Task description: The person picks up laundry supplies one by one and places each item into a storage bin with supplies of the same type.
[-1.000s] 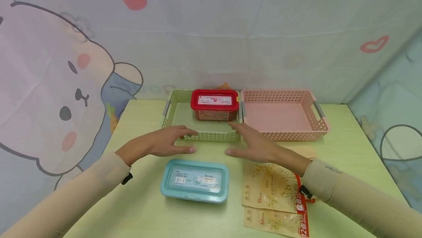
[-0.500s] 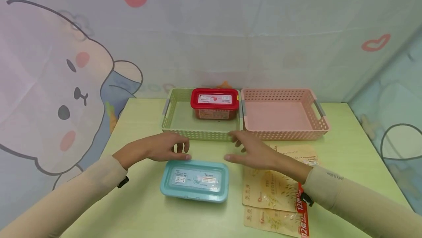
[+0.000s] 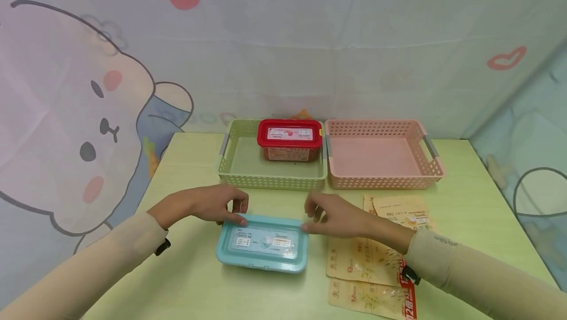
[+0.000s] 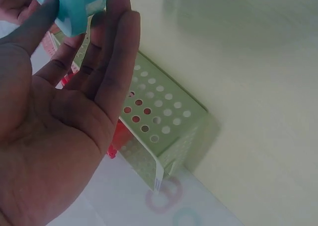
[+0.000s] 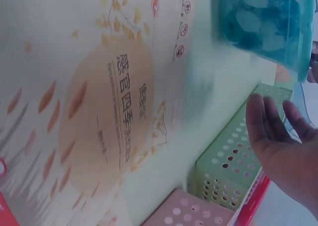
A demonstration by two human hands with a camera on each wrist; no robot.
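Sitting on the bench (image 3: 186, 280), the blue box (image 3: 266, 248) has the left grip (image 3: 214, 202) thumb-on, can't tell if pinching, and the right grip (image 3: 338, 216) half-curled, empty, alongside. Both just came back from the green basket (image 3: 272, 181); box looks nearly held.

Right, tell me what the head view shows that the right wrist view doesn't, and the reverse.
Only the head view: the bear drawing on the backdrop, the top label of the teal box, and the lid label of the red box.

Only the right wrist view: the teal box's see-through side wall below its lid, with darker patches.

Both: the teal box, the right hand, the green basket, the pink basket and a printed pouch.
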